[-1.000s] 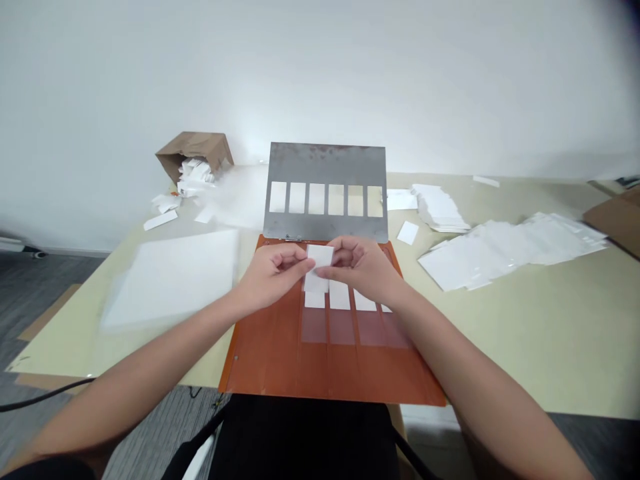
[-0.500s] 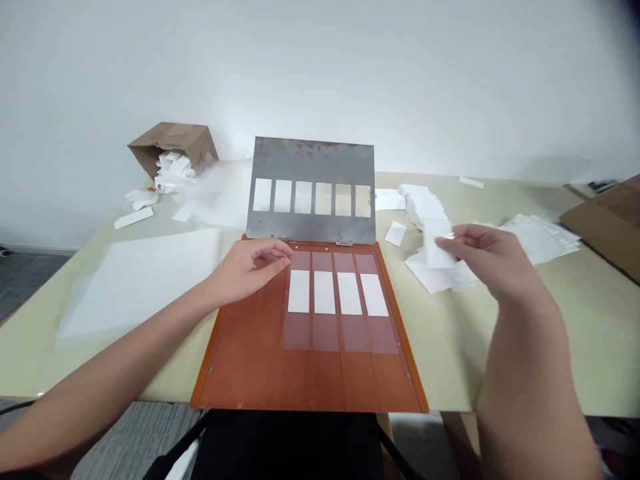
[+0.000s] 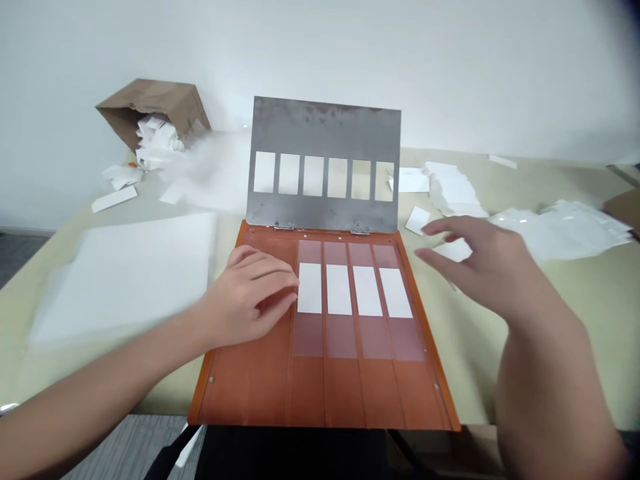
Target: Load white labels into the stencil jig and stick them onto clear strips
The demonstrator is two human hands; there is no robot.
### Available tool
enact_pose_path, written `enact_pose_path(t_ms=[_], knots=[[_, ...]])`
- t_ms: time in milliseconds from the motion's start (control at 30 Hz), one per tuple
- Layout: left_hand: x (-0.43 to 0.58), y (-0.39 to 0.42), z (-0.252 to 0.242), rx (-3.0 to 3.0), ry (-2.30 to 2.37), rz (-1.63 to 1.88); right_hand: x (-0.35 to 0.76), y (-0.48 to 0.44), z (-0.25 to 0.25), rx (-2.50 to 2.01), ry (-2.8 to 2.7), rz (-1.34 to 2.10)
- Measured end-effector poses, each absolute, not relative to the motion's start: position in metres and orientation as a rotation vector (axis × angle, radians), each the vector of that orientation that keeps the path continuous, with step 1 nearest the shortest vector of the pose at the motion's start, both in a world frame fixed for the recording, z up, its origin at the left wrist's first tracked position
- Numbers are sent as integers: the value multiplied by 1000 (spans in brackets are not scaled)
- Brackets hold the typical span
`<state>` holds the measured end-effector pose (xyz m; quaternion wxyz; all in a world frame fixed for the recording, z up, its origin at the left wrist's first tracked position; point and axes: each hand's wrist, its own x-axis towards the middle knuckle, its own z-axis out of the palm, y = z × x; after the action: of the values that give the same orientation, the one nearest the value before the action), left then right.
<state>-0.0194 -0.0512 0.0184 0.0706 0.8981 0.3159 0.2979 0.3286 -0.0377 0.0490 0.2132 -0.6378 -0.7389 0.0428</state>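
An orange board (image 3: 250,387) lies in front of me with several white cards (image 3: 353,290) set side by side in its slots. A grey metal plate (image 3: 325,130) with several rectangular windows stands hinged upright at the board's far edge. My left hand (image 3: 253,293) rests on the board, fingers spread and empty, its fingertips beside the leftmost card. My right hand (image 3: 480,263) hovers over the table right of the board with fingers stretched out and nothing in them, close to loose white cards (image 3: 453,250).
A stack of large white sheets (image 3: 130,273) lies left of the board. A tipped brown paper bag (image 3: 150,110) spills white scraps at the back left. Clear sleeves (image 3: 565,233) and more white cards (image 3: 453,187) spread over the right of the pale table (image 3: 490,353).
A second ago both hands held a white card above the board. My right hand carried it off to the right and is empty now. My left hand lowered onto the board.
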Motion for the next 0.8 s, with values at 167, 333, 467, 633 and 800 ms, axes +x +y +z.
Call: enact_pose_path(t_ms=[167,333,467,633,800], knots=[[-19,-62,15,2793,670,812,256,-41,49,-1208,-2493,328],[-20,-68,5,2796,583,788,223,-43,23,-1071,-2535,277],[-19,-72,4,2703,753,758,221,-41,12,-1029,-2515,240],[-17,-78,6,2620,911,667,220,-41,10,-1060,-2502,324],[-12,-81,5,2561,1065,622,218,-42,11,-1060,-2518,325]])
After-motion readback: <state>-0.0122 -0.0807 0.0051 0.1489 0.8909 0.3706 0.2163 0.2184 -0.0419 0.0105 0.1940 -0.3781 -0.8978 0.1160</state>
